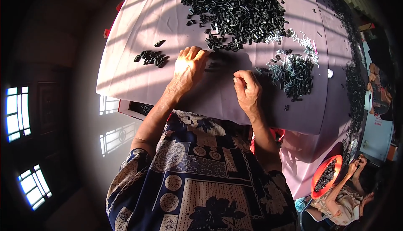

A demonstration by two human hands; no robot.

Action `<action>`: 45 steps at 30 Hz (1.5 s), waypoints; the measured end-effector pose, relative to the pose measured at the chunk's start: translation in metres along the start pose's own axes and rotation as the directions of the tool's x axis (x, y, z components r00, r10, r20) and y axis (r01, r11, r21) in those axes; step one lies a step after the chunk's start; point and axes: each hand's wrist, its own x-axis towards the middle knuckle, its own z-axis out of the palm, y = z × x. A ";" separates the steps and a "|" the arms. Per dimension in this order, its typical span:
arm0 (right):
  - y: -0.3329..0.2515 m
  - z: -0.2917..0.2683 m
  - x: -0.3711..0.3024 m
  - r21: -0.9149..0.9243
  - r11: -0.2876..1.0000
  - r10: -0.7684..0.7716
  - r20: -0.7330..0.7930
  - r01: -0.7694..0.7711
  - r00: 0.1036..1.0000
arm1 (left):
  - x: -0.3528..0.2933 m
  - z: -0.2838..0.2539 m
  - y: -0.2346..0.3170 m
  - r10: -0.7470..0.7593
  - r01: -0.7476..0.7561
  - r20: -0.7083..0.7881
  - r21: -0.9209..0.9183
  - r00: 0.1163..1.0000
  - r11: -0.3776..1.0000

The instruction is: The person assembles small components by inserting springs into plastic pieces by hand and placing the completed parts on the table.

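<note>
My left hand is over the pinkish cloth-covered table, its fingers curled down beside a few small black pieces in shadow. Whatever its fingertips hold is hidden. To its right, my right hand is closed, thumb against the curled fingers; I cannot make out anything in it. Beyond both hands spreads a large heap of small black plastic-looking parts. Left of my left hand lies a small group of black, ridged pieces. A smaller pile of dark and greyish slender pieces lies right of my right hand.
Small white pieces are scattered beside the big heap. An open box shows under the table's left edge. At lower right, another person works near an orange bowl of black parts. More black parts cover the surface at far right.
</note>
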 end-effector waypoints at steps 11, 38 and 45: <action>0.007 0.001 -0.003 -0.014 1.000 -0.003 0.004 0.003 1.000 | -0.017 0.016 0.017 0.121 -0.123 0.055 0.031 0.991 0.992; 0.007 -0.006 -0.005 0.000 0.999 0.038 -0.015 -0.038 0.999 | 0.033 0.015 0.015 -0.127 0.123 -0.010 -0.193 0.992 0.973; 0.015 -0.003 -0.007 -0.016 0.996 0.086 -0.106 -0.088 0.991 | 0.012 -0.006 0.030 -0.193 0.335 0.354 -0.934 0.915 -0.128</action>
